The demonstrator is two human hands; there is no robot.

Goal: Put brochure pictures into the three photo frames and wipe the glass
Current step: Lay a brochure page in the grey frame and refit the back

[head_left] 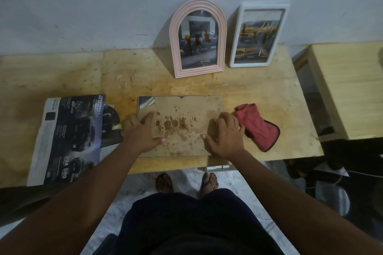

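Brown and blotched with darker stains, the back of the flat frame (182,107) faces up, so its glass is hidden. Only at its far left corner does a glossy sliver of picture show. It lies in the middle of the tabletop (238,89), near the front edge, long side toward the person.

The hands are apart, one on each end of that back. The left hand (143,130) lays its thumb and forefinger on the back, and its other fingers bend past the left edge. The right hand (226,134) has its thumb out and knuckles bent, fingertips hidden. I cannot tell whether either hand hooks the edge or only presses.

The right hand covers the near end of the red cloth (259,128), which lies just right of the frame. The left forearm hides part of the brochure (70,136), a dark car spread lying to the left. A small pale thing under the tabletop's front edge is too dim to make out.

A pink frame (176,33), arched, and a white frame (235,47) lean on the wall (93,6) at the back, side by side. Each holds a car picture behind glass, which carries reflections and some orange-brown marks.
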